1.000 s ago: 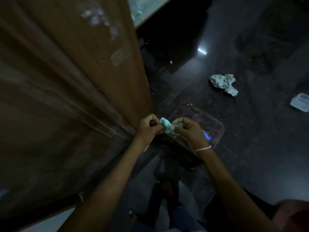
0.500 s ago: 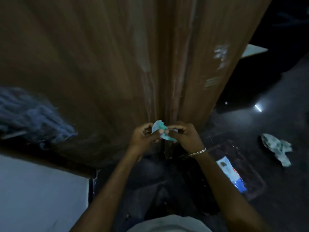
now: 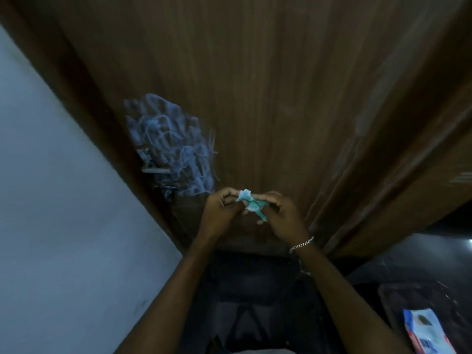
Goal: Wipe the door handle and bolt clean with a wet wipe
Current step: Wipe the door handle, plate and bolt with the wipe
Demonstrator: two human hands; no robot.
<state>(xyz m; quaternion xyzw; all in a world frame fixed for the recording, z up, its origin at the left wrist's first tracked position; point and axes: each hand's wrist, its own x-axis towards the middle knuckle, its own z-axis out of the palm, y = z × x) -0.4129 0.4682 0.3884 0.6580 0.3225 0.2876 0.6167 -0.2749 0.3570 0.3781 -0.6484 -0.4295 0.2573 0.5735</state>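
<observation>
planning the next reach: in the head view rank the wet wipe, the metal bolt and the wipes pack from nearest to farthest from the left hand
1. wet wipe: pinched in the left hand itself, just to its right.
2. metal bolt: up and to the left, at the door edge.
3. wipes pack: far off at the lower right.

The door (image 3: 281, 85) is brown wood with a straight grain, matt, with pale scuffed streaks toward its right edge. Chalky pale blue scribbles (image 3: 173, 144) cover a patch of it. The bolt (image 3: 153, 164) beside them looks like dull grey metal. The wet wipe (image 3: 251, 204) is thin, crumpled, soft cloth-like sheet. The wall (image 3: 63, 200) is smooth and matt. The bracelet (image 3: 302, 244) is bright metal chain. The floor (image 3: 421, 254) is dark and glossy; the pack (image 3: 425, 330) is shiny plastic.
</observation>
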